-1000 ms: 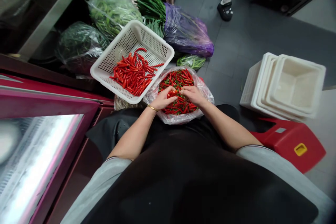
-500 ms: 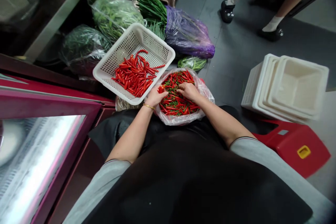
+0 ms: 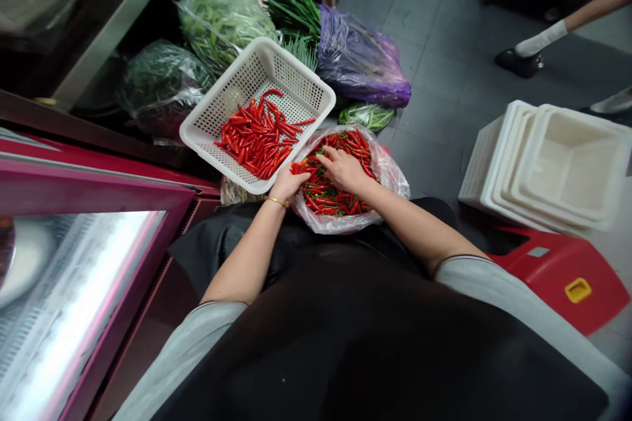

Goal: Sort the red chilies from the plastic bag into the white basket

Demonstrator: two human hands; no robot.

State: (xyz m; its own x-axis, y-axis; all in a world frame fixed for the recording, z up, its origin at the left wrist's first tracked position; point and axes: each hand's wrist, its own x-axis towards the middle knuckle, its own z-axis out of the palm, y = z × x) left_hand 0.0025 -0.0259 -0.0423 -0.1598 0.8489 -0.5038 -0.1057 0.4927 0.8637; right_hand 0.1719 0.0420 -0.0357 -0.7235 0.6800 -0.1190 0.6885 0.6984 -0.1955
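A clear plastic bag [image 3: 395,179] full of red chili peppers [image 3: 340,200] with green stems sits between my knees. At its left side my left hand [image 3: 288,185] is closed around a few red chilies [image 3: 297,168], their ends poking out by the thumb. My right hand [image 3: 344,171] reaches over the pile from the right, fingers stretched and slightly apart, fingertips at the chilies near my left hand. Touching the bag's upper left is a white perforated basket [image 3: 207,138]. Loose red chilies [image 3: 259,138] without visible green stems lie in it.
Bagged greens [image 3: 224,23], dark leafy greens [image 3: 165,82] and a purple-wrapped bundle [image 3: 363,56] lie beyond the basket. Stacked white baskets [image 3: 567,164] and a red plastic stool [image 3: 563,276] are at right. Another person's foot [image 3: 521,62] shows at upper right. A lit glass-fronted cabinet [image 3: 83,276] borders the left.
My right hand has shifted left across the chilies toward my left hand, and its fingers have stretched out. The other person's legs have moved right. The view has shifted slightly.
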